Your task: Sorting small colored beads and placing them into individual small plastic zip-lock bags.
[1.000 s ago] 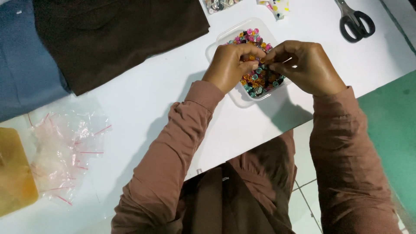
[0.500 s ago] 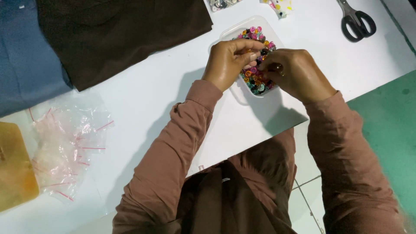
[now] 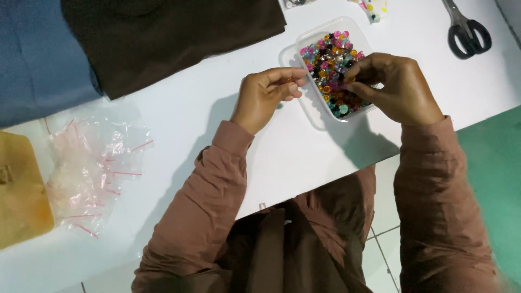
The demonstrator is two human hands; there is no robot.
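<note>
A clear rectangular plastic tub [image 3: 304, 54] with rounded corners stands on the white bench [image 3: 217, 114], filled with small multicoloured pieces. A heap of small clear bags with red seal strips [image 3: 89, 168] lies at the left. Two more small clear packets [image 3: 374, 6] sit at the far edge, partly cut off.

A tray [image 3: 304, 46] filled with beads [image 3: 334, 68] is set on the table [image 3: 304, 157] near its far edge, right of the middle; the left hand [image 3: 266, 95] is held just left of the tray, and the right hand [image 3: 393, 87] is laid over the tray's right side. Scissors [image 3: 465, 30] are placed at the far right corner, well apart from the tray, while folded cloth [image 3: 173, 38] is spread along the far edge to the left. A heap of small bags [image 3: 92, 168] is found near the left edge, with a flat pad [image 3: 21, 190] just beside it at that edge.
</note>
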